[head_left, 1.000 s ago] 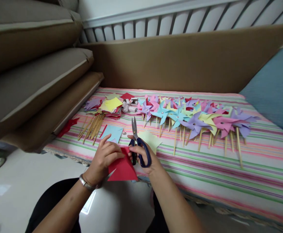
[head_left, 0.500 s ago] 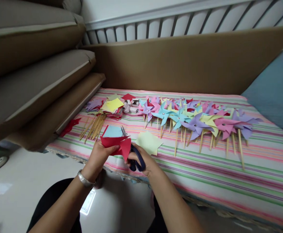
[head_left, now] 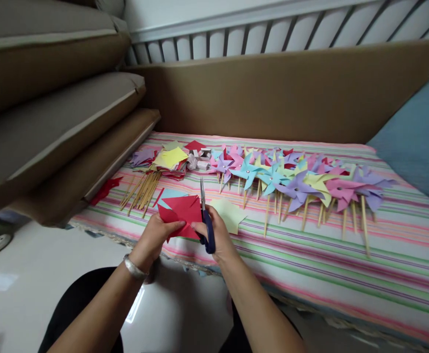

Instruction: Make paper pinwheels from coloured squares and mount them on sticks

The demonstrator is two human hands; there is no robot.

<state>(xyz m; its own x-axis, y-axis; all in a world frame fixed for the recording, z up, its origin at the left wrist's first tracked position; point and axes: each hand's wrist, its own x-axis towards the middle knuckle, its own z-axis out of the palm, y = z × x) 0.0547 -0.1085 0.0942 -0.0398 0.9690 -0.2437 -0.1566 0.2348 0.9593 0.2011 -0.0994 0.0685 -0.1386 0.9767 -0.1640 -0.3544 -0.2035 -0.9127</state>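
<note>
My left hand pinches a red paper square at its near edge, just above the striped cloth's front edge. My right hand grips blue-handled scissors, blades pointing away from me along the red paper's right side. Under the red sheet lies a light blue paper square. A pale yellow-green cut sheet lies just right of the scissors.
A row of finished paper pinwheels on wooden sticks runs across the striped cloth. Loose wooden sticks and a stack of coloured paper squares lie at the left. Brown cushions are stacked on the left, a brown board behind.
The red paper has been turned and flattened out from a folded bunch. The scissors have swung from behind the paper to upright at its right side.
</note>
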